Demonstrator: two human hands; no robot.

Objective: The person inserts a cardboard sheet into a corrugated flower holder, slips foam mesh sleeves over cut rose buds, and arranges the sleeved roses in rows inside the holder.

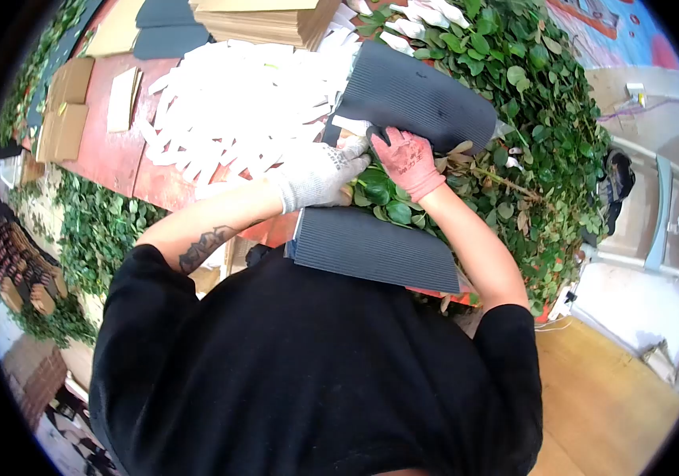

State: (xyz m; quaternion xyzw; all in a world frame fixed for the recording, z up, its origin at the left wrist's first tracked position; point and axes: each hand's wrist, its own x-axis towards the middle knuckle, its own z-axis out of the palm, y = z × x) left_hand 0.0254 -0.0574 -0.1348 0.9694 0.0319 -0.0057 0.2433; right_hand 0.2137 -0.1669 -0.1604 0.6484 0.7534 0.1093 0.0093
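Note:
My left hand [320, 176], in a grey-white glove, has its fingers closed beside the green leaves [379, 190]. My right hand [408, 163], in a pinkish-red glove, is pinched close to my left fingertips. What either hand grips is hidden by the gloves. Just above the fingertips, a short white strip [351, 125] lies against a black corrugated sheet [415, 94], which is curved over the leaves. A second black corrugated sheet [375, 250] lies nearer my body, below both hands.
White strips [236, 107] are heaped on the red table [109, 151]. Stacked brown cardboard [272, 22] and dark sheets [169, 30] lie at the back. Dense leafy stems [530, 151] cover the right side. Beyond them stands a white folding chair [649, 206].

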